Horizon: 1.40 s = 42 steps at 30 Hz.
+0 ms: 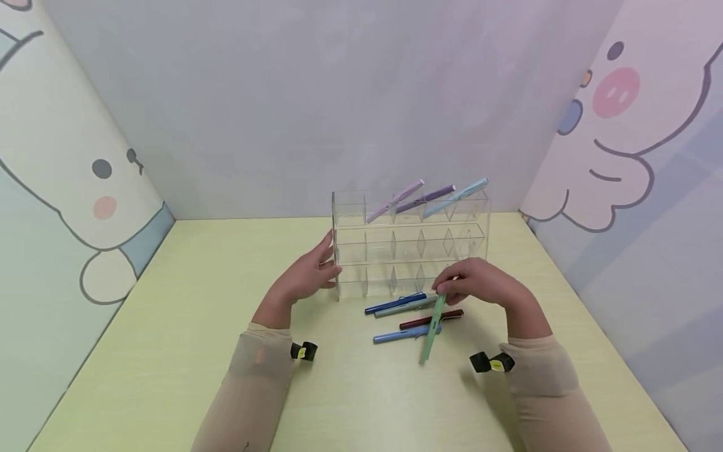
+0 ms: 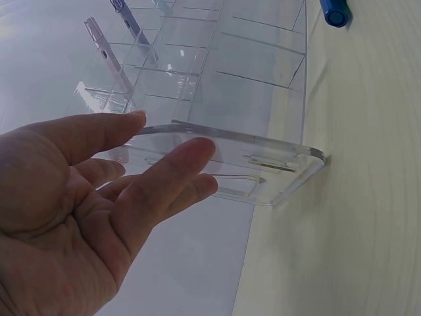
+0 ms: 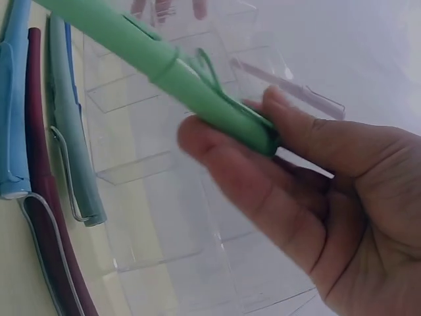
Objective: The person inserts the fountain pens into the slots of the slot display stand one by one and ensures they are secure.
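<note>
My right hand (image 1: 480, 282) pinches a green pen (image 1: 433, 325) by its cap end, above the loose pens in front of a clear acrylic pen rack (image 1: 407, 262). The pen's clip shows in the right wrist view, and its other end points toward me. At the rack's left side panel, my left hand (image 1: 305, 273) has its fingers lightly bent and rests fingertips against the edge. Three pens lean in the rack's top tier: a lilac pen (image 1: 395, 201), a dark purple pen (image 1: 426, 198) and a pale blue pen (image 1: 457, 197).
On the table below the rack lie a dark blue pen (image 1: 395, 303), a grey-green pen (image 1: 402, 307), a dark red pen (image 1: 415, 324) and a light blue pen (image 1: 395, 336). A grey wall (image 1: 339, 113) stands behind; cartoon-printed panels flank both sides.
</note>
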Motion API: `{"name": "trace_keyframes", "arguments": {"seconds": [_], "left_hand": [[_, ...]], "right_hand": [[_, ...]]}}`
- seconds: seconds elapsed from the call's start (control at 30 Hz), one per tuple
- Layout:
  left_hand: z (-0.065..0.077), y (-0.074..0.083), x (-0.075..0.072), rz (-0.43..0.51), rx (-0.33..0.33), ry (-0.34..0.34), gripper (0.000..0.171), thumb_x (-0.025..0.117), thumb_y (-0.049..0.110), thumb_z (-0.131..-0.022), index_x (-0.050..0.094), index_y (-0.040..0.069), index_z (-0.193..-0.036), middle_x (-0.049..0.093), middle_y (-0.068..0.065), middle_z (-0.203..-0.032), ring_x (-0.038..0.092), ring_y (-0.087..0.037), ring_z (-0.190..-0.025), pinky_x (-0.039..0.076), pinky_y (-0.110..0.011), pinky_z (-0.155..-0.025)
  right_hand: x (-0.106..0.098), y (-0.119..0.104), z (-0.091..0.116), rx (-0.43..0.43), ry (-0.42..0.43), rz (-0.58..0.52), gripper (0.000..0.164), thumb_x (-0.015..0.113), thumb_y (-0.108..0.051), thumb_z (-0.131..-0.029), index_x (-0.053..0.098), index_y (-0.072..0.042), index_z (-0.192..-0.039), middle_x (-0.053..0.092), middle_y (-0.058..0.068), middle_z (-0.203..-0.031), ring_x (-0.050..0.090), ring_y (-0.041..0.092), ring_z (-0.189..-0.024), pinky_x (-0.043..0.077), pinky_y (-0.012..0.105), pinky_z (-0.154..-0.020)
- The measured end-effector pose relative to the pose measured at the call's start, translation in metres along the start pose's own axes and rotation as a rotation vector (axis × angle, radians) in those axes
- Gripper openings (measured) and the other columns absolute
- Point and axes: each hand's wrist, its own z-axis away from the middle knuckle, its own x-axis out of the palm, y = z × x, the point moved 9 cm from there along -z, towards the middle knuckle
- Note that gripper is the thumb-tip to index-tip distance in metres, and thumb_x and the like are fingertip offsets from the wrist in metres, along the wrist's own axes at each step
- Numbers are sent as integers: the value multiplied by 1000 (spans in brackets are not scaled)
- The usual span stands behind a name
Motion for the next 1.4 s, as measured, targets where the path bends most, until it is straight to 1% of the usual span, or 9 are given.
{"name": "trace_keyframes", "arguments": {"seconds": [0.17,0.33,0.47,0.7,0.83,1.0,1.17,1.33,1.4], "left_hand": [[1,0,-2,-8,-2,10,83,54,13,-101,-1,46,-155,18,-11,-164,47,-31,-136,56,-43,-93],[1,-2,-3,-8,-13,15,84,55,14,-101,-1,45,-155,18,-11,-163,50,-29,-134,56,-43,-93],[-1,-2,-2,-7,-5,11,84,55,14,-101,-2,41,-157,19,-11,-163,49,-30,-135,56,-45,-94],[-1,-3,-1,-5,-13,12,83,54,13,-101,-1,45,-155,19,-9,-163,48,-29,-135,56,-44,-94],[-1,-3,-1,-8,-4,9,83,55,15,-101,-1,44,-156,19,-10,-163,48,-29,-135,56,-44,-93],[-2,-5,-1,-5,-1,5,84,55,13,-101,-2,39,-157,18,-11,-164,46,-31,-137,56,-45,-93],[-3,-4,-1,-7,-1,10,84,54,12,-101,-1,44,-155,18,-10,-164,44,-32,-138,56,-45,-93],[-3,-4,-1,-1,-1,6,83,54,14,-101,1,55,-151,20,-8,-164,45,-28,-138,57,-43,-92],[-3,-3,-1,-2,8,3,83,54,13,-102,1,54,-151,19,-8,-164,45,-29,-138,57,-43,-92]], "right_hand": [[-21,-11,4,-92,189,-44,24,65,-25,-96,71,-7,-110,72,12,-101,73,26,-90,61,34,-82],[-46,-25,13,-188,456,-64,26,63,-25,-97,69,-7,-114,70,11,-107,74,14,-89,59,24,-83],[-64,-34,21,-261,656,-131,26,63,-21,-97,68,-1,-114,69,6,-106,73,8,-88,59,22,-81],[-79,-45,23,-362,870,-256,28,66,-18,-94,66,4,-111,69,2,-104,72,7,-88,58,23,-80],[-80,-46,19,-378,924,-249,27,66,-17,-95,67,4,-111,70,5,-104,72,6,-87,58,22,-81],[-74,-46,12,-324,928,-162,25,65,-22,-95,69,-3,-111,71,8,-103,71,1,-86,57,18,-82],[-65,-45,0,-302,892,-72,24,64,-27,-95,70,-9,-111,71,9,-105,71,2,-88,56,16,-83],[-57,-49,-7,-318,870,5,24,63,-25,-96,71,-7,-111,71,7,-104,72,3,-88,56,16,-84],[-53,-50,-11,-323,861,38,24,63,-24,-96,71,-7,-111,71,7,-104,72,4,-89,56,17,-84]]}}
